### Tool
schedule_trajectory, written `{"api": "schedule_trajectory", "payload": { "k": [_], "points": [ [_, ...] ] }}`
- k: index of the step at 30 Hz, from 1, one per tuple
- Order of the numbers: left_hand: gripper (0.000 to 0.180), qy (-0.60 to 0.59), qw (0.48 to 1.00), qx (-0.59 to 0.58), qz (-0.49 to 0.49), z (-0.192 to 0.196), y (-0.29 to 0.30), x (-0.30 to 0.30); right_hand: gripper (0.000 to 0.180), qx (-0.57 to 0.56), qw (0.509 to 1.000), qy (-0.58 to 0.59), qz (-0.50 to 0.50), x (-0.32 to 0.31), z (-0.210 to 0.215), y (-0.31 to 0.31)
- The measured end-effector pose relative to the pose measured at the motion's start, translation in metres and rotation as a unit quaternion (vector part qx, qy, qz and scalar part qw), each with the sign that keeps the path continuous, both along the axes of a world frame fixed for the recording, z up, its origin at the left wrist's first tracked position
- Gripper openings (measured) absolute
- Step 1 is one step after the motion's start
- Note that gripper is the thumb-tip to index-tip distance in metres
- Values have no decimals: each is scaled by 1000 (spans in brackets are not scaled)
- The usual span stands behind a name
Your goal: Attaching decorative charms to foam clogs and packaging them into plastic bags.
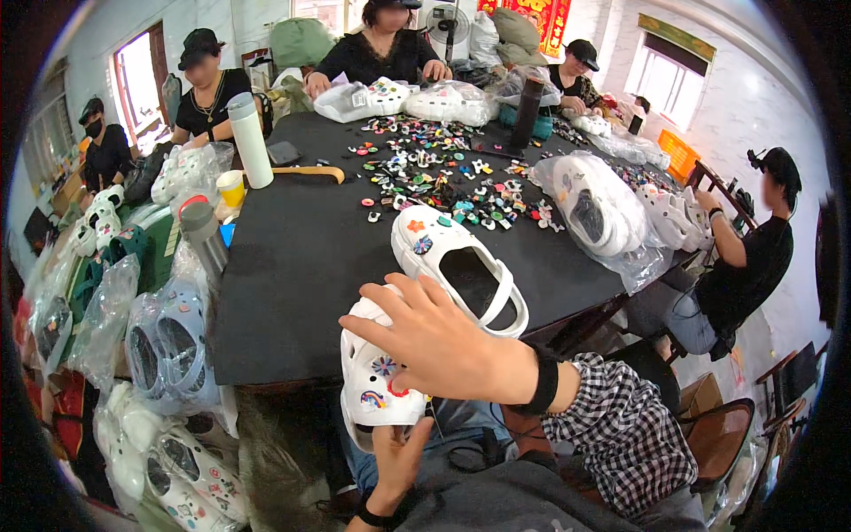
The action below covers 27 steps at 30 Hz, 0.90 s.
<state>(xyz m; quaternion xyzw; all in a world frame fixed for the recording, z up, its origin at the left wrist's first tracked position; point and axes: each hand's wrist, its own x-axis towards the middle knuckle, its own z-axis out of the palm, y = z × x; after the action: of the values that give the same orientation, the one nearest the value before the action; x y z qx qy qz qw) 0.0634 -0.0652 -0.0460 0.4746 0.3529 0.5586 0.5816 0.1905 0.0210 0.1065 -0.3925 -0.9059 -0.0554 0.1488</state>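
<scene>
I have the left hand (pixel 399 463) holding the near end of a white clog (pixel 362 377) above the lap. The right hand (pixel 448 346) lies over it, fingers spread wide. A rainbow charm (pixel 373 401) and blue starburst charm (pixel 384 365) are on; I can't tell whether the red charm (pixel 398 388) is seated. Beyond, a second clog (pixel 454 241) on the black desk (pixel 275 293) bears two charms; farther back, loose charms (pixel 456 217) lie unattached.

And up at the back, a red hanging (pixel 557 28) shows gold characters too small to read, while down at the lower edge a dark grey top (pixel 496 498) bears pale marks, unreadable.
</scene>
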Motion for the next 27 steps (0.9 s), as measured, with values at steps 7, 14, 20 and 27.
{"api": "schedule_trajectory", "payload": {
  "k": [7,14,20,27],
  "points": [
    [41,37,998,30,47,23,4,1,80,5,993,117,15,24,8,-2],
    [40,47,991,25,125,77,26,-25,79,-27,975,207,-70,89,17,-31],
    [37,284,927,191,151,79,72,-52,64,-26,963,215,-162,115,9,-59],
    [23,520,771,246,274,88,81,-58,35,-11,987,118,-109,126,-25,-42]
  ]
}}
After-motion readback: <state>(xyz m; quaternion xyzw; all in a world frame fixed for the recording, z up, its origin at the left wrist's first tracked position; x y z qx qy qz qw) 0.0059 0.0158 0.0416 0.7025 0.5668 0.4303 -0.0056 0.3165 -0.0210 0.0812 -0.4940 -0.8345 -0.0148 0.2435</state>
